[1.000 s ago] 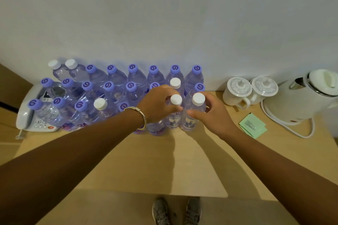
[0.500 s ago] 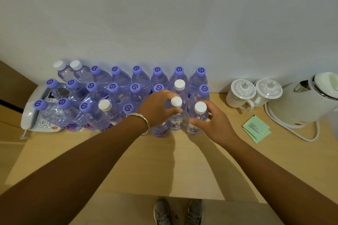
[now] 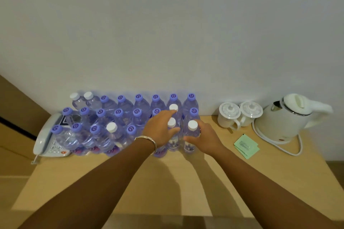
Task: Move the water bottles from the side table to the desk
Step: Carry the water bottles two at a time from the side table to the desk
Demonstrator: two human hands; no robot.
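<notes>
Reaching forward over the wooden table (image 3: 130,182), both hands meet at the front right corner of the cluster of water bottles (image 3: 119,117). The right hand (image 3: 202,135) wraps its fingers and thumb round the body of a white-capped bottle (image 3: 191,132), just below the cap, with the wrist low and the forearm running back toward the lower right. The left hand (image 3: 160,128), a metal bracelet (image 3: 147,140) on its wrist, lies against the neighbouring white-capped bottle (image 3: 172,132); its fingers reach along that bottle's left side, but whether they close round it I cannot tell. Both bottles stand upright on the table, touching each other and the rest of the cluster, which sits in rows against the wall (image 3: 167,24). Most caps there are purple, a few white. Left of the cluster, partly under it, is a telephone (image 3: 46,141). To the right stand two lidded cups (image 3: 240,115), a white kettle (image 3: 286,119) and green packets (image 3: 245,146).
</notes>
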